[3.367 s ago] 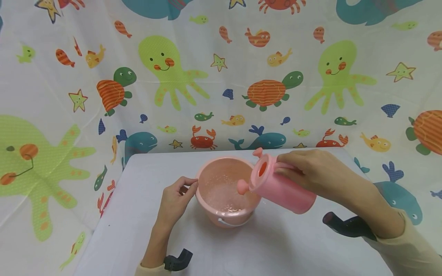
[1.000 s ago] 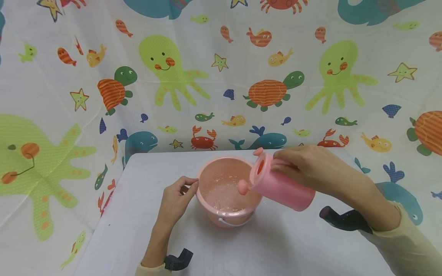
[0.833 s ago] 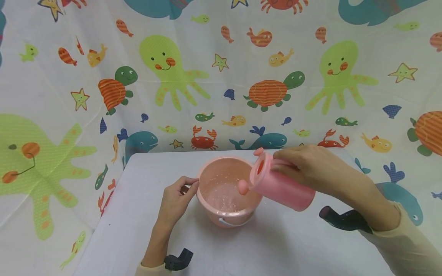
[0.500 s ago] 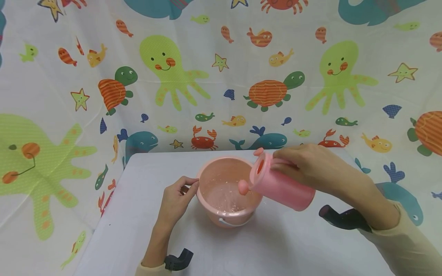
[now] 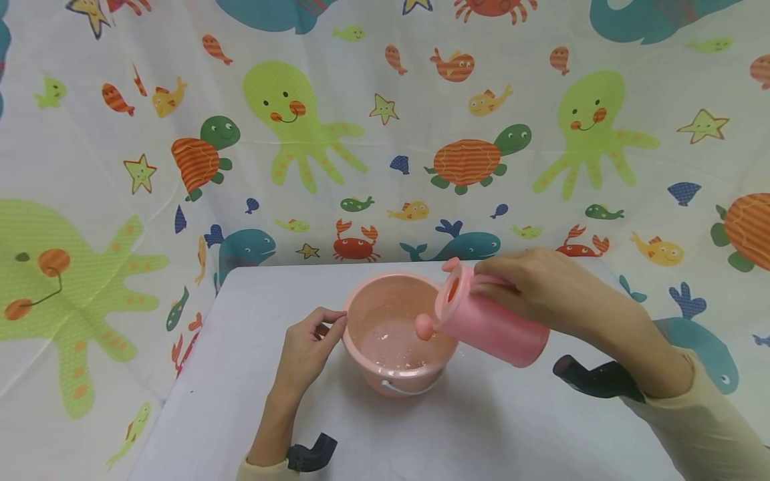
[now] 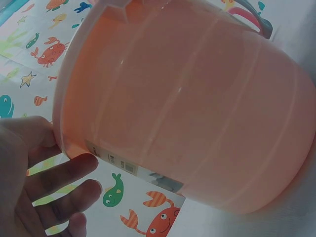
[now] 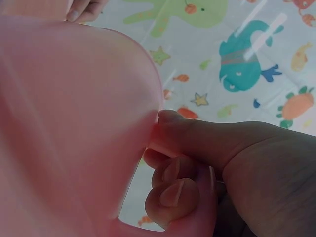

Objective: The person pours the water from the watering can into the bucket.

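Note:
A pink bucket with a white wire handle stands mid-table, holding shallow water with ripples and bright specks. My left hand pinches its left rim between thumb and forefinger; in the left wrist view the other fingers spread beside the bucket wall. My right hand grips the handle of a pink watering can. The can is tilted left, its round rose over the bucket's right side. In the right wrist view the fingers curl round the can's handle.
A white cloth covers the table, with small wet spots right of the bucket. Behind hangs a curtain printed with sea animals. Black curved mounts sit on the left wrist and right wrist.
The right wrist has risen slightly and the can has shifted a little up and left. Ripples in the bucket have changed and look fewer now. The left hand stays at the rim.

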`<control>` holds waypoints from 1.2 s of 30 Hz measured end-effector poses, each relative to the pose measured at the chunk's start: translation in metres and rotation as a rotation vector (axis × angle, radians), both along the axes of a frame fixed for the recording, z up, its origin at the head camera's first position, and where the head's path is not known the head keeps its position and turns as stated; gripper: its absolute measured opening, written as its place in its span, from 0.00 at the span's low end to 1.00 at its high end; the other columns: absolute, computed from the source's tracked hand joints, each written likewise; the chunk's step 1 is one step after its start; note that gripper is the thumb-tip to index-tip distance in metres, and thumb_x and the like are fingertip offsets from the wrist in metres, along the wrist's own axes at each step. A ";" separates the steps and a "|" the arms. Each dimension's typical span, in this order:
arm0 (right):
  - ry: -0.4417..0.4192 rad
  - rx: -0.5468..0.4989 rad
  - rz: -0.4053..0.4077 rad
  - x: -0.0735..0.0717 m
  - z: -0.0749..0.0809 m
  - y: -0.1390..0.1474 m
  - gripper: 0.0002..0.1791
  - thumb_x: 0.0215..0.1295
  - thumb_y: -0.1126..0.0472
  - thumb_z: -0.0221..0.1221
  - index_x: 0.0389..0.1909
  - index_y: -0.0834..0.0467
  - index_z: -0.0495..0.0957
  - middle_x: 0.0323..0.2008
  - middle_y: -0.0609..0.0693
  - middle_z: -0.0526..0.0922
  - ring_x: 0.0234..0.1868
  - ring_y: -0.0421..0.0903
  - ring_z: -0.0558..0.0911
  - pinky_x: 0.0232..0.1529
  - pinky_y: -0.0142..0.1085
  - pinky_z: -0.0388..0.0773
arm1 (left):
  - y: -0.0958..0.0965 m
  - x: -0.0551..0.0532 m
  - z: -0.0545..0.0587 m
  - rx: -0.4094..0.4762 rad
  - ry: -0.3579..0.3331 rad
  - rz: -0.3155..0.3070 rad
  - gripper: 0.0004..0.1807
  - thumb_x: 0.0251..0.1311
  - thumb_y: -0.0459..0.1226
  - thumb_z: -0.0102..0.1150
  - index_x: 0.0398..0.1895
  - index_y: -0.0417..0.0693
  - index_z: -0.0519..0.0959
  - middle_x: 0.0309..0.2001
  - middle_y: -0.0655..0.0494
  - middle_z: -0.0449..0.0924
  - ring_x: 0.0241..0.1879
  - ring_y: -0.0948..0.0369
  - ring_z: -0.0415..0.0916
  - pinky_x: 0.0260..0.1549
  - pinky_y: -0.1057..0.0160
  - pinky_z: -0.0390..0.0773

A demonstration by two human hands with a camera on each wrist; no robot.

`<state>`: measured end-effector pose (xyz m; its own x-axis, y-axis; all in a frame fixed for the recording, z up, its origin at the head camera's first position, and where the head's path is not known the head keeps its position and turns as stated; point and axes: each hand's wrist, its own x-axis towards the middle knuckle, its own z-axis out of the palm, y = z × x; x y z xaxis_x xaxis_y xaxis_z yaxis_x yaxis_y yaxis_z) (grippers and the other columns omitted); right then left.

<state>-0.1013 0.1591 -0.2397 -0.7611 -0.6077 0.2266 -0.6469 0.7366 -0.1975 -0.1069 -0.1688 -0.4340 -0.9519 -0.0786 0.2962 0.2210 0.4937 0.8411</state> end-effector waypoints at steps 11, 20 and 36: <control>0.004 0.004 0.003 0.001 0.000 -0.001 0.08 0.59 0.58 0.71 0.32 0.45 0.80 0.23 0.36 0.77 0.25 0.34 0.75 0.27 0.28 0.76 | 0.000 0.000 -0.001 0.005 -0.010 -0.001 0.12 0.66 0.46 0.63 0.45 0.51 0.86 0.39 0.57 0.89 0.32 0.60 0.77 0.28 0.69 0.75; 0.000 -0.018 0.023 -0.002 -0.001 0.000 0.17 0.61 0.58 0.69 0.52 0.43 0.84 0.37 0.36 0.87 0.28 0.33 0.77 0.28 0.27 0.76 | 0.000 0.001 0.001 0.006 -0.016 0.001 0.11 0.66 0.46 0.63 0.45 0.51 0.86 0.38 0.58 0.89 0.32 0.60 0.77 0.28 0.69 0.75; 0.004 -0.007 0.015 -0.002 0.000 -0.002 0.12 0.61 0.58 0.69 0.45 0.42 0.84 0.30 0.37 0.83 0.27 0.33 0.76 0.28 0.28 0.76 | 0.000 0.001 0.002 -0.003 -0.018 0.002 0.12 0.67 0.47 0.62 0.45 0.51 0.86 0.40 0.57 0.89 0.33 0.61 0.77 0.28 0.69 0.75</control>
<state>-0.1030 0.1572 -0.2393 -0.7508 -0.6176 0.2343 -0.6590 0.7251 -0.2002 -0.1054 -0.1693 -0.4318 -0.9568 -0.0794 0.2797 0.2053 0.4966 0.8433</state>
